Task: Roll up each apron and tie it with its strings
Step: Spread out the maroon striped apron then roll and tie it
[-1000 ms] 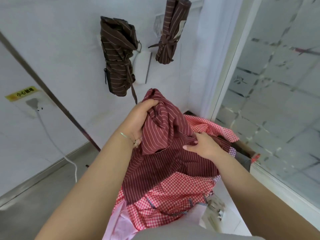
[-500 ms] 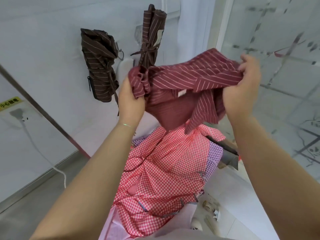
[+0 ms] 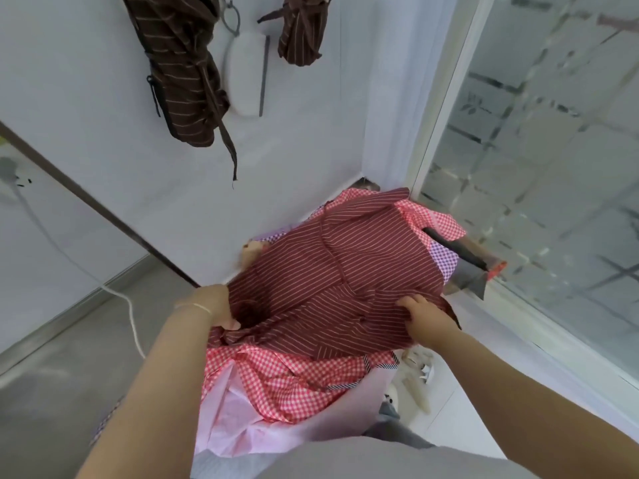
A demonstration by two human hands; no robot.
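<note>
A dark red apron with thin white stripes [image 3: 332,271] lies spread out over a pile of other aprons. My left hand [image 3: 214,305] grips its near left edge, fingers curled into the bunched cloth. On the near right edge, my right hand [image 3: 425,314] holds the fabric with the fingers tucked over it. Under it lies a red-and-white checked apron [image 3: 304,378], with a pink one [image 3: 235,420] at the near side. Two rolled and tied brown striped aprons hang on the wall, one at the left [image 3: 179,67] and one further right [image 3: 301,29].
A white wall corner stands behind the pile, with a frosted glass panel [image 3: 539,167] on the right. A white cable [image 3: 114,292] runs down the left wall to the grey floor. A purple checked cloth [image 3: 442,257] and a dark handle [image 3: 463,250] stick out at the far right.
Both hands have brought the dark red striped apron down from chest height and spread it flat over the pile. The view has tilted downward.
</note>
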